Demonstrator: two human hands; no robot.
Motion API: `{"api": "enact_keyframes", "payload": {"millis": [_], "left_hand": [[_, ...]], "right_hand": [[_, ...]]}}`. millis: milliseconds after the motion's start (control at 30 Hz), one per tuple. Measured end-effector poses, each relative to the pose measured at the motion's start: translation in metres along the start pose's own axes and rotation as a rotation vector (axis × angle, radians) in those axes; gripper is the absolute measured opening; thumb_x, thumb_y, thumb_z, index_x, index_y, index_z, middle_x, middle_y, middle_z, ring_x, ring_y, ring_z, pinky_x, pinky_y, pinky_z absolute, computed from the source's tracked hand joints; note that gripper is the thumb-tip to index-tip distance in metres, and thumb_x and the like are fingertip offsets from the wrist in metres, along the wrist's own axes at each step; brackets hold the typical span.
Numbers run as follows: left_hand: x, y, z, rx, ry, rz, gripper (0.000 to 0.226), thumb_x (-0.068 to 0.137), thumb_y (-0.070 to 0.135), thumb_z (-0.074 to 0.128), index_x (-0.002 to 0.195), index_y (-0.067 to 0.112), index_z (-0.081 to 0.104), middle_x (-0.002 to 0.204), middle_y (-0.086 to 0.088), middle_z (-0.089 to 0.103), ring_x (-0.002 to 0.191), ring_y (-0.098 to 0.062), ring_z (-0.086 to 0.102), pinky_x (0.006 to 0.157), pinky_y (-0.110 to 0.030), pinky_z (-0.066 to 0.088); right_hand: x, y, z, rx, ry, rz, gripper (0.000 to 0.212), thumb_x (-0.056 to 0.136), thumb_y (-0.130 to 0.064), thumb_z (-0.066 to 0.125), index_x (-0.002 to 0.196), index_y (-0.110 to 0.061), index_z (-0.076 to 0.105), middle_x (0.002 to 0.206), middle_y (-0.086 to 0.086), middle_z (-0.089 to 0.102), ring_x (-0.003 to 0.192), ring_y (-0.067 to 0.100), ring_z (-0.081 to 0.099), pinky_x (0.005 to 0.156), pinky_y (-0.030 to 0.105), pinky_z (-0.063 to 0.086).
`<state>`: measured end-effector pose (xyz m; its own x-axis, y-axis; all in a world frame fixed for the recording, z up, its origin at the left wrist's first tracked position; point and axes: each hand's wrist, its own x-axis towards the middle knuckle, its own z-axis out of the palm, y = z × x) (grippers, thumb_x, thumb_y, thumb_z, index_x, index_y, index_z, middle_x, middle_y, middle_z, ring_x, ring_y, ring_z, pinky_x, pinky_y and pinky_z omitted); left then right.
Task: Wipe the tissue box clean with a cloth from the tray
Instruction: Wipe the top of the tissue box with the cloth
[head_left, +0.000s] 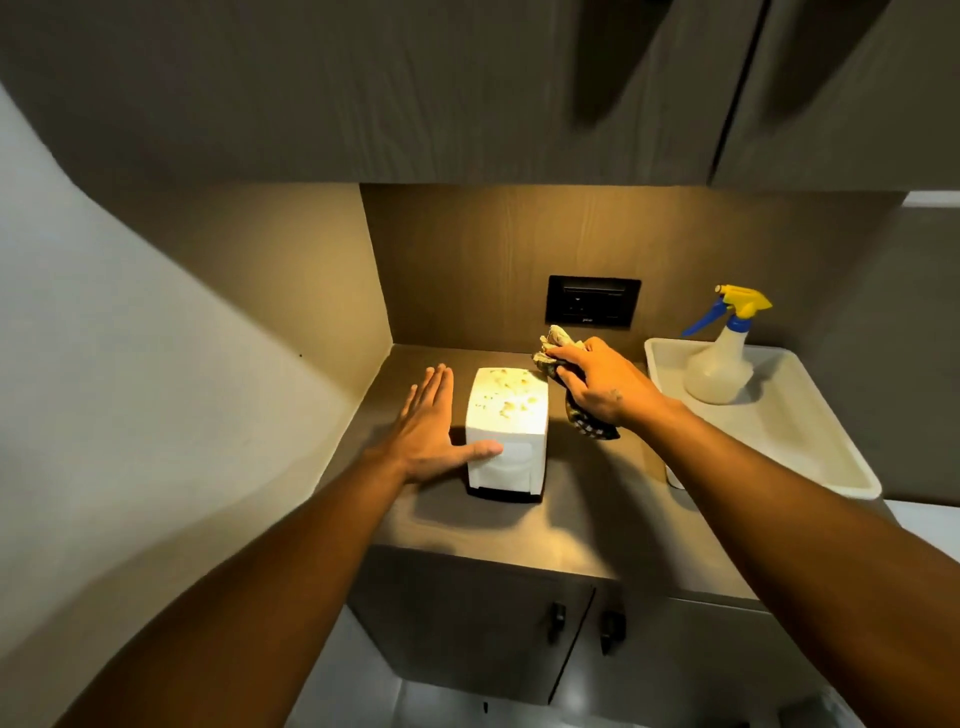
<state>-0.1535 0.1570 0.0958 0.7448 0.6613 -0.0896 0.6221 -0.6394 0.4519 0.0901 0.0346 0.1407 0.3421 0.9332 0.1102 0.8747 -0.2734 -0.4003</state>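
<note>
A white tissue box (511, 415) with a dark base stands upright on the counter, its top speckled with yellowish stains. My left hand (431, 421) lies flat beside the box's left face, fingers spread, with the thumb touching the front. My right hand (592, 382) holds a bunched checkered cloth (558, 348) just right of the box's top back corner; part of the cloth hangs below the hand. The white tray (789, 431) sits to the right.
A spray bottle (719, 364) with a blue and yellow trigger stands in the tray's far end. A black wall socket (592, 307) is behind the box. Wall panels close the counter at left and back; cabinets hang overhead.
</note>
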Motion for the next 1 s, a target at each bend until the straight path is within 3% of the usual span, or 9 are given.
{"api": "enact_keyframes", "payload": {"millis": [167, 367, 500, 600, 767, 933, 1000], "left_hand": [[0.017, -0.019, 0.019, -0.147, -0.087, 0.012, 0.150, 0.058, 0.085, 0.076, 0.163, 0.027, -0.014, 0.174, 0.001, -0.012, 0.161, -0.026, -0.006, 0.128, -0.057, 0.009], [0.031, -0.017, 0.035, -0.493, -0.090, 0.111, 0.142, 0.045, 0.079, 0.089, 0.159, 0.040, 0.013, 0.163, 0.003, 0.037, 0.148, -0.024, 0.040, 0.118, -0.059, 0.040], [0.036, -0.017, 0.043, -0.559, -0.041, 0.077, 0.142, 0.040, 0.083, 0.088, 0.156, 0.043, 0.016, 0.160, 0.004, 0.041, 0.145, -0.024, 0.043, 0.114, -0.060, 0.043], [0.038, -0.019, 0.043, -0.539, -0.049, 0.087, 0.143, 0.038, 0.084, 0.087, 0.155, 0.040, 0.019, 0.159, 0.004, 0.042, 0.144, -0.024, 0.045, 0.113, -0.059, 0.045], [0.040, -0.017, 0.037, -0.541, -0.072, 0.079, 0.142, 0.035, 0.084, 0.088, 0.153, 0.041, 0.022, 0.157, 0.005, 0.044, 0.142, -0.023, 0.047, 0.111, -0.058, 0.047], [0.035, -0.017, 0.033, -0.507, -0.083, 0.103, 0.145, 0.036, 0.082, 0.089, 0.155, 0.034, 0.021, 0.154, 0.001, 0.044, 0.138, -0.022, 0.046, 0.113, -0.056, 0.045], [0.034, -0.016, 0.033, -0.505, -0.070, 0.106, 0.142, 0.037, 0.080, 0.091, 0.154, 0.036, 0.022, 0.154, 0.002, 0.044, 0.139, -0.022, 0.046, 0.113, -0.056, 0.045]], "right_hand": [[0.010, -0.011, 0.009, -0.031, 0.003, -0.030, 0.042, 0.100, -0.038, 0.042, 0.142, -0.035, 0.044, 0.114, 0.004, 0.047, 0.098, 0.016, 0.046, 0.082, 0.024, 0.035], [0.019, -0.018, 0.014, -0.096, 0.007, -0.015, 0.042, 0.099, -0.038, 0.045, 0.141, -0.036, 0.045, 0.110, 0.004, 0.046, 0.097, 0.015, 0.044, 0.077, 0.021, 0.034], [0.023, -0.025, 0.010, -0.184, -0.002, -0.092, 0.042, 0.099, -0.038, 0.045, 0.141, -0.037, 0.046, 0.103, 0.001, 0.041, 0.091, 0.015, 0.043, 0.065, 0.018, 0.031], [0.015, -0.026, 0.010, -0.243, -0.014, -0.168, 0.044, 0.098, -0.040, 0.045, 0.141, -0.038, 0.044, 0.099, 0.001, 0.039, 0.087, 0.017, 0.044, 0.065, 0.023, 0.035], [0.032, -0.028, 0.008, -0.246, -0.011, -0.124, 0.043, 0.098, -0.038, 0.046, 0.141, -0.035, 0.046, 0.098, 0.005, 0.044, 0.087, 0.019, 0.047, 0.065, 0.024, 0.032], [0.034, -0.038, 0.012, -0.320, -0.061, -0.258, 0.044, 0.098, -0.041, 0.043, 0.142, -0.036, 0.044, 0.096, 0.007, 0.044, 0.083, 0.020, 0.047, 0.063, 0.030, 0.040], [0.030, -0.031, 0.009, -0.290, -0.053, -0.263, 0.044, 0.098, -0.040, 0.044, 0.141, -0.036, 0.045, 0.094, 0.004, 0.042, 0.082, 0.018, 0.045, 0.062, 0.027, 0.036]]}}
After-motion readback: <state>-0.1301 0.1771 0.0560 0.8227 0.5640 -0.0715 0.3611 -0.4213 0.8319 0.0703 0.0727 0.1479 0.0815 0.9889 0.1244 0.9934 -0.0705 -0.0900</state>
